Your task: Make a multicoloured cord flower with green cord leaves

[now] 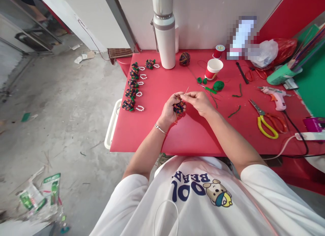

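Observation:
My left hand (169, 109) is closed round a small multicoloured yarn flower (179, 108), held just above the red table (152, 127). My right hand (199, 101) pinches a thin needle (186, 91) that points up and left over the flower; a red thread hangs below the flower. Both hands meet near the middle of the table. A silver bracelet sits on my left wrist.
Several finished yarn flowers with pearl loops (132, 92) line the table's left side. A white flask (164, 36), yarn ball (184, 58), paper cup (213, 68), green yarn (218, 85), yellow scissors (266, 122), glue gun (275, 95) and red thread spool (218, 51) lie around. Concrete floor lies left.

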Demonstrator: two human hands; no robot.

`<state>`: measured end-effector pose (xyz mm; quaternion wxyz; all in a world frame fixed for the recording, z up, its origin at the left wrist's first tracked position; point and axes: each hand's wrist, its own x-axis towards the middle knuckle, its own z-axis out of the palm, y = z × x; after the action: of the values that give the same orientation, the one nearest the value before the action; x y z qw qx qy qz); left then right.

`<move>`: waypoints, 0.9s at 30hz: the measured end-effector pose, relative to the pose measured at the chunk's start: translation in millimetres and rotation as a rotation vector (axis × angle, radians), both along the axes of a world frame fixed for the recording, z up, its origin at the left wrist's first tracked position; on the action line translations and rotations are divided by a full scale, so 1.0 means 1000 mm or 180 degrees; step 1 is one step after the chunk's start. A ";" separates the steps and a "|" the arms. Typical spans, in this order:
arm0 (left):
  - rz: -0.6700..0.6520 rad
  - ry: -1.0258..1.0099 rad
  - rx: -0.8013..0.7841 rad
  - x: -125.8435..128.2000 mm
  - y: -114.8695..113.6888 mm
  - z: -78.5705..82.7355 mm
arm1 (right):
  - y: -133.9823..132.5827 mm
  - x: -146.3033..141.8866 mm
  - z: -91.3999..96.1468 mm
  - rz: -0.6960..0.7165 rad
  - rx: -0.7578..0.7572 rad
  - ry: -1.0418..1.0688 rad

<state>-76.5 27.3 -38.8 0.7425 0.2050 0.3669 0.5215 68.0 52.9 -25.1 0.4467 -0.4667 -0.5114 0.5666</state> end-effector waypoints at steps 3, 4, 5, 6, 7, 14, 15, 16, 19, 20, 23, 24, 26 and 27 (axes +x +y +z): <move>-0.0051 -0.0109 0.0029 0.000 -0.001 0.000 | 0.000 -0.001 -0.001 -0.0214 0.0085 0.0127; -0.0066 -0.0166 0.0043 0.000 -0.001 0.000 | 0.003 0.000 0.000 -0.0385 0.0089 0.0157; -0.0080 -0.0210 0.0044 -0.001 -0.002 0.001 | 0.006 0.002 0.001 -0.0540 0.0061 0.0195; -0.0098 -0.0234 0.0036 -0.001 -0.002 0.001 | 0.010 0.004 0.002 -0.0644 0.0003 0.0245; -0.0116 -0.0239 0.0029 -0.001 -0.002 0.001 | 0.013 0.006 0.004 -0.0681 -0.0079 0.0308; -0.0157 -0.0175 0.0100 -0.002 -0.002 0.001 | 0.023 0.014 0.021 -0.0577 -0.0647 0.0767; -0.0141 -0.0172 0.0093 -0.002 -0.002 0.002 | 0.025 0.016 0.022 -0.0598 -0.0638 0.0808; -0.0132 -0.0164 0.0080 -0.001 -0.002 0.002 | 0.028 0.019 0.023 -0.0617 -0.0595 0.0838; -0.0147 -0.0147 0.0048 0.000 -0.003 0.004 | 0.039 0.033 0.026 -0.0700 -0.0318 0.0832; -0.0155 -0.0153 0.0045 0.000 -0.003 0.004 | 0.044 0.040 0.028 -0.0737 -0.0207 0.0802; -0.0175 -0.0171 0.0053 -0.001 -0.002 0.004 | 0.058 0.064 0.036 -0.0873 0.0041 0.0760; -0.0182 -0.0174 0.0054 -0.001 -0.002 0.004 | 0.062 0.073 0.040 -0.0943 0.0083 0.0794; -0.0200 -0.0183 0.0050 -0.002 -0.001 0.003 | 0.068 0.090 0.050 -0.1182 0.0125 0.0869; -0.0212 -0.0190 0.0042 -0.002 -0.001 0.002 | 0.071 0.099 0.055 -0.1278 0.0080 0.0926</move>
<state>-78.2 26.3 -36.4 0.7687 0.2064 0.3342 0.5048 167.3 123.8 29.9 0.6251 -0.4668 -0.3457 0.5214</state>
